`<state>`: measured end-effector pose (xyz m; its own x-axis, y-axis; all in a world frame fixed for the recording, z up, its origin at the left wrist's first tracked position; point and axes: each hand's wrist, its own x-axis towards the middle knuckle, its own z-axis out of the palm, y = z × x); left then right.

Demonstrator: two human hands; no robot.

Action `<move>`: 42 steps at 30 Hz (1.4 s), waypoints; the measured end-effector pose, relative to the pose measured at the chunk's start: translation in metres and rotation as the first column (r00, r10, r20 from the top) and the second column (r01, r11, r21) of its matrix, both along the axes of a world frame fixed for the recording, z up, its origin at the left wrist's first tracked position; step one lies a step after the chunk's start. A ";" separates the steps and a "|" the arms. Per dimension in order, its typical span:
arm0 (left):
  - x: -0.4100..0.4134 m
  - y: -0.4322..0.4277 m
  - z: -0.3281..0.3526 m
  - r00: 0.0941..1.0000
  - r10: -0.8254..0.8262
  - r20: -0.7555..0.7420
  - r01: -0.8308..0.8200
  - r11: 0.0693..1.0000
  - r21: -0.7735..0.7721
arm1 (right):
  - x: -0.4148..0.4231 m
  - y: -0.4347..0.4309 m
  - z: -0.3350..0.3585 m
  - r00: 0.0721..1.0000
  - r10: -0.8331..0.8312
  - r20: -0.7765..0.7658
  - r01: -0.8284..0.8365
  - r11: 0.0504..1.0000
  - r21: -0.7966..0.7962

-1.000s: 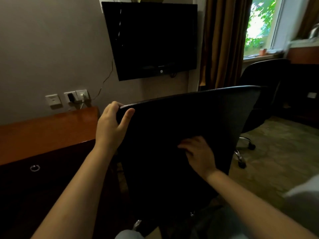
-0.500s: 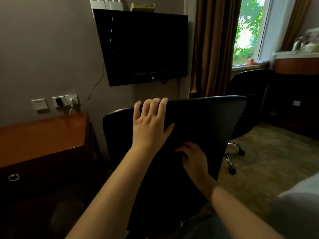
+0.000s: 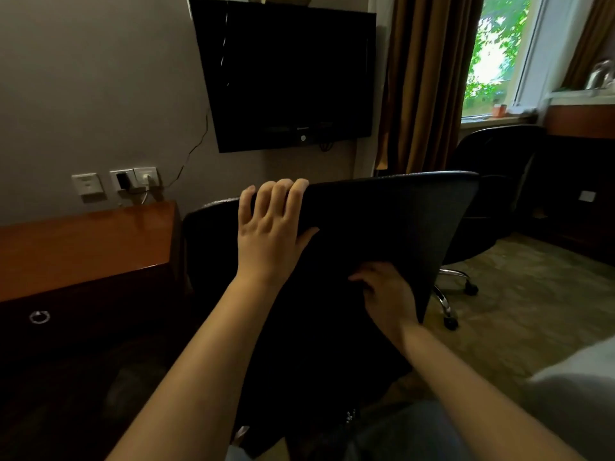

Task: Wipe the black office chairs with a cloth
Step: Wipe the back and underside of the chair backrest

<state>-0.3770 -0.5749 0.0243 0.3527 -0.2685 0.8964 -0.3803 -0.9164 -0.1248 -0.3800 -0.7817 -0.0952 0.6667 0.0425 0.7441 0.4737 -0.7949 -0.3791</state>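
A dim room with one wall [image 3: 83, 78] bearing one TV [image 3: 286, 74], and one desk [image 3: 83, 247] at left. Of two black chairs, the near chair [image 3: 382, 227] stands centre and the far chair [image 3: 492, 154] far right. The left hand [image 3: 269, 234] curls its fingers over the near chair's top edge; the right hand [image 3: 387, 294] lies lower on its back, its grip too dark to tell.

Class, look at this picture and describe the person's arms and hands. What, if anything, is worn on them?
Both arms are bare. The left forearm and right forearm show no sleeve. The left hand and right hand show no glove, ring or watch. A pale grey patch by the right arm may be a short sleeve; that cannot be told.
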 end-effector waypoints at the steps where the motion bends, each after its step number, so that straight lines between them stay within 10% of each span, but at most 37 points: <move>1: 0.001 0.002 0.000 1.000 -0.004 0.001 0.004 1.000 0.000 | -0.002 0.000 0.022 0.999 -0.032 0.040 0.028 0.995 0.096; 7: 0.004 0.010 0.001 0.999 -0.054 -0.004 0.054 0.998 -0.040 | -0.020 0.000 0.106 0.885 -0.118 0.450 0.014 0.974 0.228; 26: -0.002 0.020 0.001 0.996 -0.087 -0.020 0.086 0.995 -0.043 | 0.014 -0.025 -0.071 0.982 -0.029 -0.186 -0.028 0.955 -0.294; 36: 0.006 0.031 0.001 0.990 -0.137 -0.014 0.136 0.989 -0.055 | 0.002 -0.058 0.057 0.904 -0.234 0.357 0.197 0.971 0.136; 42: 0.020 0.038 0.001 0.991 -0.126 0.033 0.128 0.990 -0.060 | 0.027 -0.059 -0.017 0.964 -0.206 0.165 0.194 0.977 0.085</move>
<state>-0.3569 -0.5373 0.0258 0.2927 -0.2533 0.9220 -0.4913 -0.8671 -0.0823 -0.3527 -0.8402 -0.1124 0.5180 -0.1328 0.8450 0.3705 -0.8556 -0.3616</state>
